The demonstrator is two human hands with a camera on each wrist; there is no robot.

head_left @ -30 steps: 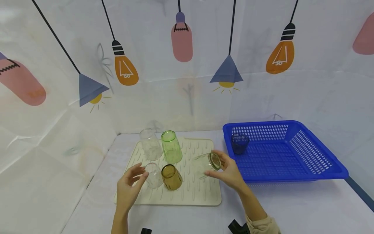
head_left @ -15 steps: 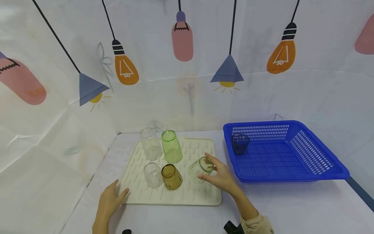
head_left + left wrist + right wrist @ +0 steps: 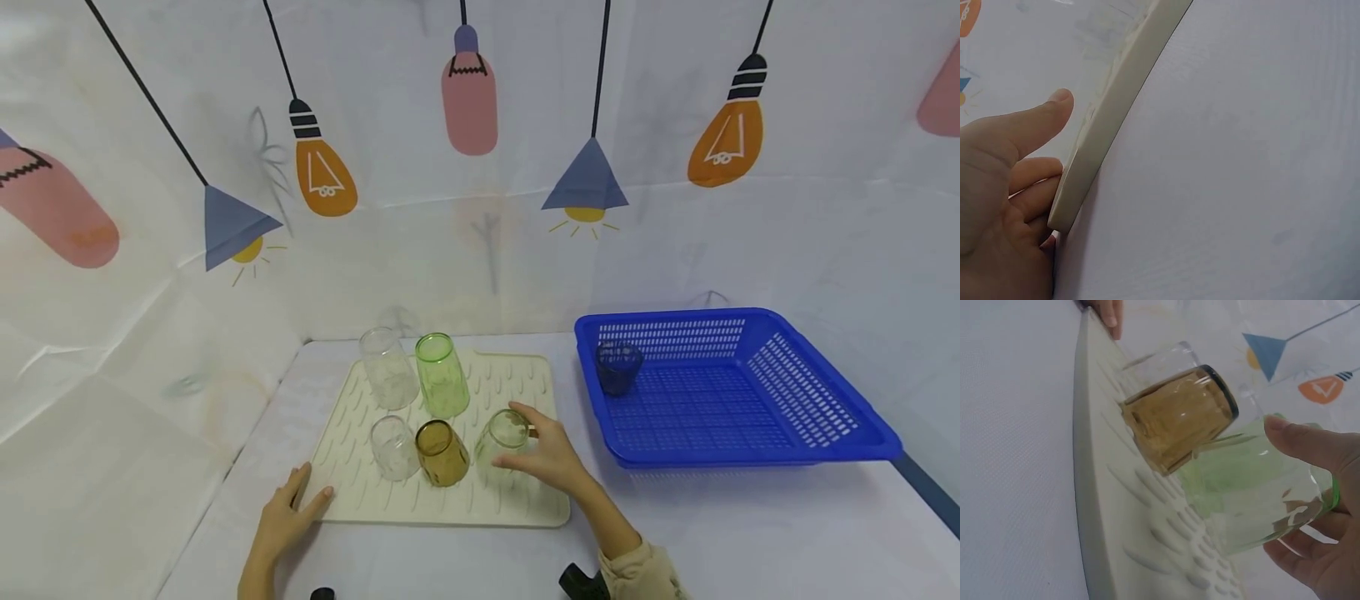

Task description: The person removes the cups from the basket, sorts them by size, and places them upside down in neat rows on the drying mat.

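My right hand (image 3: 547, 456) holds a clear, faintly green drinking glass (image 3: 1254, 494) between thumb and fingers, near its rim. The glass stands upright at the right part of a cream ridged drying mat (image 3: 517, 508), its base right at the ridges. Just left of it is an amber glass (image 3: 442, 457), then a short clear glass (image 3: 394, 450). Behind these stand a green glass (image 3: 442, 379) and a taller clear glass (image 3: 388, 371). My left hand (image 3: 283, 518) rests at the mat's front left corner, fingers against its edge (image 3: 1100, 134) and thumb extended.
A blue plastic basket (image 3: 750, 450) stands to the right of the mat, with a dark blue glass (image 3: 618, 371) in its left end. A white sheet (image 3: 480, 242) printed with lamps hangs behind the table.
My right hand has brought the greenish glass left and down onto the mat, turning it upright. My left hand has moved from the short clear glass to the mat's front left corner.
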